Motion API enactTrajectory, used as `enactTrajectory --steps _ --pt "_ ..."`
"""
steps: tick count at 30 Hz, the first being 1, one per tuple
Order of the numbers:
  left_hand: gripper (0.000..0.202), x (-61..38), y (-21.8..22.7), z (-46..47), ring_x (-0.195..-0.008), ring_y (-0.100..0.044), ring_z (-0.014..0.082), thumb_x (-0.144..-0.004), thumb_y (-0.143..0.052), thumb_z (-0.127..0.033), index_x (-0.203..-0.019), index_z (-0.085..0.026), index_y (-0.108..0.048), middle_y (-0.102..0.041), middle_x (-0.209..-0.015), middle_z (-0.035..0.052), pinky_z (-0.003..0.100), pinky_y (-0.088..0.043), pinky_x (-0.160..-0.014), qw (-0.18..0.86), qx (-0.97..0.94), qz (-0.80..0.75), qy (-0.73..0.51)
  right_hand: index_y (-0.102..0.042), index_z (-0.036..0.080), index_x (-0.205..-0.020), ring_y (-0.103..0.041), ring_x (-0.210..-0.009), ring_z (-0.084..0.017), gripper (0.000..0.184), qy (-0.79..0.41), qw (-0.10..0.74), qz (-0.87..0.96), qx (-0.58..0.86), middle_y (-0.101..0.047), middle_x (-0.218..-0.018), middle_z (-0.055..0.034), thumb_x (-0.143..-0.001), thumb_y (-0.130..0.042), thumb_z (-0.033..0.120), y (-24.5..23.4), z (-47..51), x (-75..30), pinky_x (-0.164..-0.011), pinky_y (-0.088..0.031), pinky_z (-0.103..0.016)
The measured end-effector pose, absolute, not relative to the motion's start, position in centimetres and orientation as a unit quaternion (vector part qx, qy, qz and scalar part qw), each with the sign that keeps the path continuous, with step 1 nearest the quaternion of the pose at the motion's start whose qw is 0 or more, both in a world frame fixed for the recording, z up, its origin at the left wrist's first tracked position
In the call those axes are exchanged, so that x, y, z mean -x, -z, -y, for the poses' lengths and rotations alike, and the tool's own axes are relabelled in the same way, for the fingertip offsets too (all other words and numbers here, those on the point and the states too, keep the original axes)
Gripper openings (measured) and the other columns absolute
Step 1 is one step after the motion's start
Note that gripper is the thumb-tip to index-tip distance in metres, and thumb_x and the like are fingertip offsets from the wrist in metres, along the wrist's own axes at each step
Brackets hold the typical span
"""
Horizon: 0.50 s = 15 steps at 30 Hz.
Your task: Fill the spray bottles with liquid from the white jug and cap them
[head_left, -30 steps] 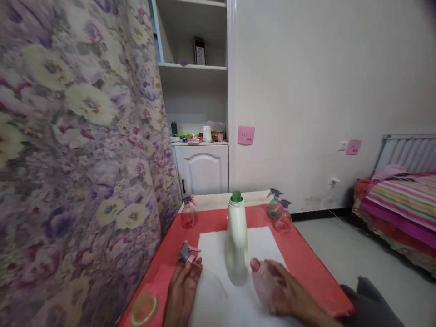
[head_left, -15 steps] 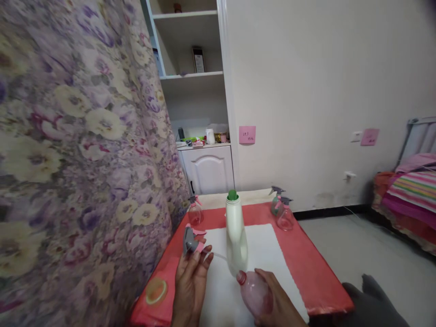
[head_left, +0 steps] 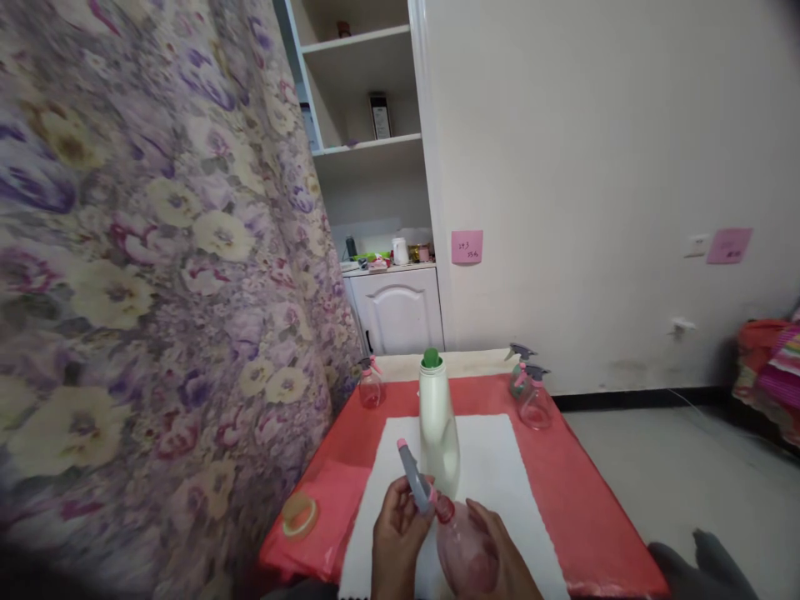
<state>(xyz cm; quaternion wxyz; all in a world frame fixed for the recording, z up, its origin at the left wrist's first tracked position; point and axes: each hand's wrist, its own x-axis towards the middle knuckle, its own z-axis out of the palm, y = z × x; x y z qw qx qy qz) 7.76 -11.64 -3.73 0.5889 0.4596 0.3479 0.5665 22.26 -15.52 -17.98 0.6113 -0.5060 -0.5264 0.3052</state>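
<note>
Clock: face laid on the table, centred on the pink bottle's mouth, 12 pointing away from the person.
Right hand [head_left: 503, 546]: at about 4 o'clock, fingers curled round the side of the pink bottle [head_left: 466, 554], gripping it.
Pink bottle: low over the near part of the white sheet [head_left: 497, 458], tilted; its long axis runs from the body at 5 o'clock up to the neck, which points towards 11.
Left hand [head_left: 397, 533]: at about 8 o'clock, fingertips pinched on the grey-and-pink spray head [head_left: 413, 477].
Spray head: long axis from its pink tip at 11 o'clock down to the collar at the mouth; the collar is right at the neck, though whether they touch I cannot tell. Left fingertips are nearer the mouth than the right ones. No tube can be made out.
Tape roll [head_left: 300, 517]: 9 o'clock, on the red cover [head_left: 584, 508].
Tall pale bottle [head_left: 438, 425]: 12 o'clock, upright just beyond the hands, something green at its mouth.
Far spray bottles: one [head_left: 371, 390] at 11 o'clock, a pair [head_left: 536, 408] between 1 and 2.
Cabinet [head_left: 400, 308]: beyond the table, just short of 12.
</note>
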Motion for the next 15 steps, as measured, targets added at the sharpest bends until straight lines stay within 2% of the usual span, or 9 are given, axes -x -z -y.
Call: enactTrajectory --steps 4,10,15 --pt "0.037 -8.2 4.4 12.3 -0.087 -0.069 0.0262 -0.055 -0.09 -0.031 -0.085 -0.018 -0.073 -0.076 -0.089 0.0093 0.031 -0.052 -0.078 0.598 -0.458 -0.365 -0.547 -0.049 0.027 -0.134 -0.051 -0.129 -0.039 0.098 -0.343 0.631 0.503 0.481 -0.058 -0.136 -0.0135 -0.045 -0.088 0.036 19.4 16.0 -22.2 -0.105 -0.046 -0.044" --pt "0.041 -7.6 5.9 12.4 -0.091 -0.068 0.0273 -0.054 -0.09 -0.031 -0.09 -0.019 -0.074 -0.077 -0.094 0.0103 0.031 -0.052 -0.078 0.615 -0.44 -0.378 -0.535 -0.053 0.027 -0.132 -0.052 -0.129 -0.039 0.098 -0.314 0.578 0.527 0.539 -0.059 -0.135 -0.0118 -0.041 -0.091 0.026 21.5 16.4 -21.9 -0.109 -0.043 -0.045" --pt "0.038 -7.1 6.3 12.3 -0.085 -0.069 0.0274 -0.056 -0.089 -0.032 -0.087 -0.018 -0.074 -0.077 -0.092 0.011 0.032 -0.053 -0.073 0.607 -0.458 -0.385 -0.523 -0.052 0.026 -0.133 -0.051 -0.129 -0.039 0.098 -0.297 0.603 0.534 0.513 -0.058 -0.135 -0.0118 -0.043 -0.09 0.024 22.5 16.2 -21.4 -0.11 -0.041 -0.045"
